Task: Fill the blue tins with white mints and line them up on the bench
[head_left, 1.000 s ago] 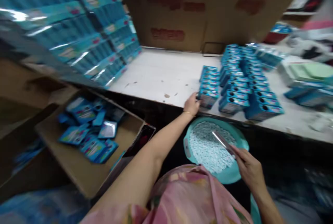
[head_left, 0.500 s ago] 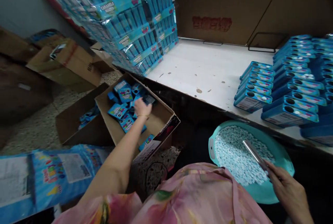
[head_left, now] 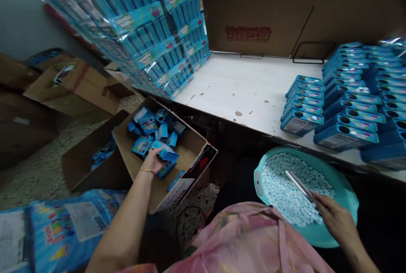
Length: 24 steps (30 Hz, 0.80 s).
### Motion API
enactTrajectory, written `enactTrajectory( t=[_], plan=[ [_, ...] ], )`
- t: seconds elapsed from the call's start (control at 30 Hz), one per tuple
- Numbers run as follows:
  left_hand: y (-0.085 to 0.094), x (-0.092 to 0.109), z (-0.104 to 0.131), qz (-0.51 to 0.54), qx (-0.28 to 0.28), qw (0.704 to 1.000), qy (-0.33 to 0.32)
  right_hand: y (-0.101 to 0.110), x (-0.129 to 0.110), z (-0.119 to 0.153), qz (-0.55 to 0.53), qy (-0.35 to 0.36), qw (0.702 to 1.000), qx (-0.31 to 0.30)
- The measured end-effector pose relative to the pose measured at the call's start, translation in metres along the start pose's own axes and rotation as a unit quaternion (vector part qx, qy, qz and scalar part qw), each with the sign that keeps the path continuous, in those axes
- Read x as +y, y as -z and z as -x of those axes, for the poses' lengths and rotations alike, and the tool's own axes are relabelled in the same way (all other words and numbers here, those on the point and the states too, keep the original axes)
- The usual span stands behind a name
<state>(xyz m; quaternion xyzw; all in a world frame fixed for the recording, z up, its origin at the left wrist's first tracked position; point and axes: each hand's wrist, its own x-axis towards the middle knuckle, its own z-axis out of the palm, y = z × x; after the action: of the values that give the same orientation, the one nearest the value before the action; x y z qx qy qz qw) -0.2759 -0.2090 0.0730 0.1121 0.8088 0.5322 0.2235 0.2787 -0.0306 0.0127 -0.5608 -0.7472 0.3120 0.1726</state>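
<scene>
"where is the left hand (head_left: 152,164)?"

"inside the open cardboard carton (head_left: 191,145), closed on a small blue box (head_left: 168,153). the fingers and thumb seem to pinch it near its end, which leaves most of it sticking out past the grip. the box is tilted, just above loose blue packs (head_left: 142,145) lying at odd angles."

"and the right hand (head_left: 338,219)?"

"gripping the near end of a slim metal tool (head_left: 298,185), maybe a scoop. held that way, the far end reaches over the pale pellets (head_left: 281,184) while the knuckles keep mostly above them. the teal basin (head_left: 347,194) has a raised wall, probably useful for keeping small pieces together."

"why do the blue boxes with round holes (head_left: 303,117) stand like that?"

"they're upright in at least 3 rows on the white table (head_left: 241,79), holes facing up. that likely keeps every opening easy to see and reach, and standing close together they may steady each other. the basin sits just beside the table edge, within the right arm's reach."

"and the wrapped display packs (head_left: 144,59)?"

"stacked in tiers at the table's other end, clear film probably holding them square."
</scene>
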Motion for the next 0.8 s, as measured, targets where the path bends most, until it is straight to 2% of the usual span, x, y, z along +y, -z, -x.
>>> enactTrajectory(
  t=[0.07, 0.13, 0.27, 0.37, 0.43, 0.5, 0.63, 0.7, 0.8],
  plan=[
    [-0.013, 0.020, 0.025, 0.081, -0.080, 0.992, -0.049, -0.008, 0.006, -0.002, -0.009, -0.011, 1.000, -0.007],
    [-0.036, 0.040, 0.054, 0.114, -0.158, 0.974, -0.113, -0.018, 0.010, -0.004, -0.003, -0.014, 1.000, -0.012],
    [-0.097, 0.066, 0.105, 0.056, -0.279, 0.935, -0.213, -0.031, 0.007, -0.005, 0.073, -0.007, 0.994, -0.086],
    [-0.143, 0.064, 0.132, -0.008, -0.373, 0.894, -0.249, -0.028, -0.001, -0.011, 0.192, -0.035, 0.976, -0.098],
    [-0.169, 0.053, 0.147, -0.033, -0.426, 0.867, -0.255, -0.022, -0.005, -0.015, 0.273, -0.058, 0.956, -0.088],
    [-0.188, 0.040, 0.161, -0.050, -0.457, 0.849, -0.262, -0.020, -0.008, -0.017, 0.309, -0.068, 0.943, -0.102],
    [-0.204, 0.018, 0.179, -0.066, -0.519, 0.818, -0.239, -0.038, -0.012, -0.009, 0.277, -0.070, 0.944, -0.165],
    [-0.204, 0.013, 0.181, -0.052, -0.543, 0.814, -0.198, -0.050, -0.015, -0.002, 0.248, -0.062, 0.946, -0.199],
    [-0.201, 0.010, 0.180, 0.003, -0.579, 0.809, -0.103, -0.060, -0.015, 0.005, 0.193, -0.055, 0.950, -0.238]
  ],
)
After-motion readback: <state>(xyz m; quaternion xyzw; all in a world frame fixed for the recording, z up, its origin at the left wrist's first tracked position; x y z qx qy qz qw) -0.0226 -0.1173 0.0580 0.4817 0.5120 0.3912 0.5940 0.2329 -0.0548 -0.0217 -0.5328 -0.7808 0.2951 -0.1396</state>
